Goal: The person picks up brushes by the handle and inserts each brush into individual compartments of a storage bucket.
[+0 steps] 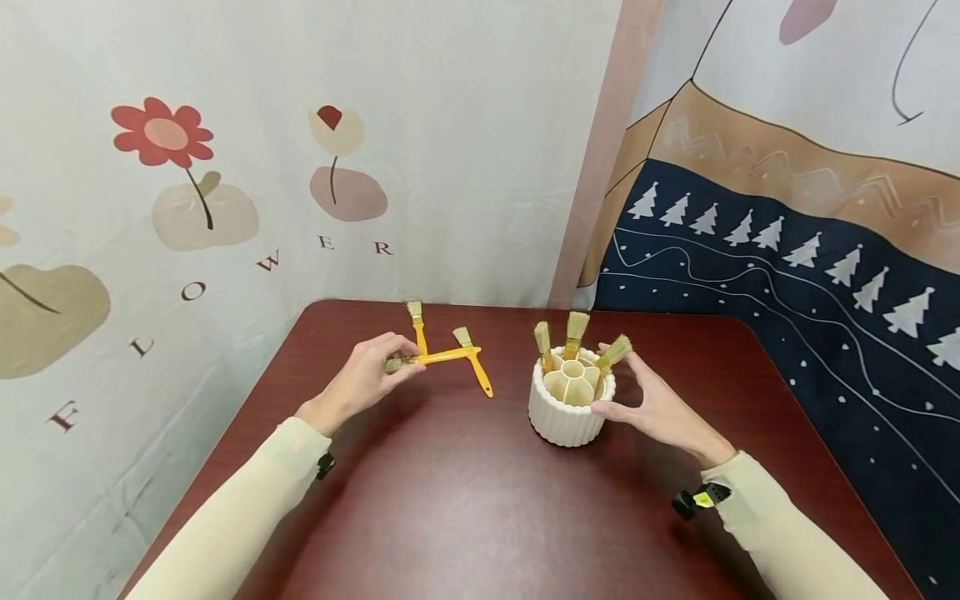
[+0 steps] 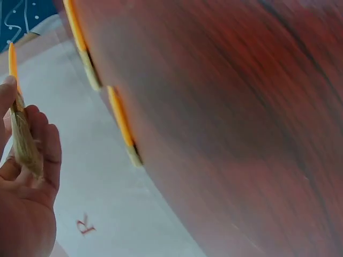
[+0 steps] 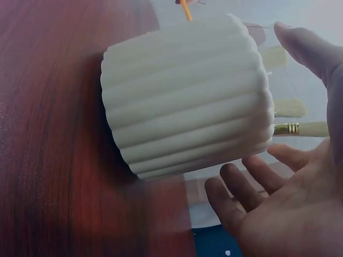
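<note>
My left hand (image 1: 365,372) pinches a paintbrush (image 1: 448,356) with a yellow handle by its bristle end. Its handle points right, above the table, and crosses over another paintbrush (image 1: 482,377) in the head view. A white ribbed brush holder (image 1: 566,423) with several compartments stands upright on the table. In it, bristles up, are three paintbrushes (image 1: 577,327), one leaning right. Around the holder's right side my right hand (image 1: 654,406) is spread, thumb at the near rim and fingertips at the far side. The right wrist view shows those fingers (image 3: 241,187) loosely bent beside the rim.
One more yellow-handled paintbrush (image 1: 418,329) lies near the back edge of the dark red table (image 1: 450,517). Behind the table hangs a pale printed curtain (image 1: 465,167); a navy cloth with white trees (image 1: 750,267) hangs at the right.
</note>
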{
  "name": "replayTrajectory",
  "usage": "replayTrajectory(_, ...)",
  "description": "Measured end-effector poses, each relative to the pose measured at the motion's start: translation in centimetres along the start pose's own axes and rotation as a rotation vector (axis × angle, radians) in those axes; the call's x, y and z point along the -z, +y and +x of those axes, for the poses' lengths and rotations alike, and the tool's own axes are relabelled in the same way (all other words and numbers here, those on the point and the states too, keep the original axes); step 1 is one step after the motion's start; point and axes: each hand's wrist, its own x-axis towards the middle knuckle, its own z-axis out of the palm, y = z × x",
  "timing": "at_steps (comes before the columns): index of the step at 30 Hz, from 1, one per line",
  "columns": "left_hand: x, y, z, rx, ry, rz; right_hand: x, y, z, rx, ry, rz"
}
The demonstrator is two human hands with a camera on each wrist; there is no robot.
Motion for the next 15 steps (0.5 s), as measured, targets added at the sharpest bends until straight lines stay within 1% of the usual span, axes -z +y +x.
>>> replayTrajectory(2, 0.0, 0.5, 0.3, -0.011, 0.022, -0.025, 0.1, 0.1, 0.3, 0.017, -0.014, 0.017)
replayTrajectory(6, 0.0, 1.6, 0.6, -0.010, 0.062, -0.086, 0.2, 0.4, 0.8, 0.041, -0.030, 0.049)
replayTrajectory(11, 0.0, 2.8, 0.8, -0.004, 0.105, -0.168, 0.3, 0.7, 1.2, 0.046, -0.052, 0.069)
replayTrajectory(15, -0.2, 3.9, 0.9, 0.031, 0.136, -0.209, 0.4, 0.9, 1.3, 0.057, -0.062, 0.061)
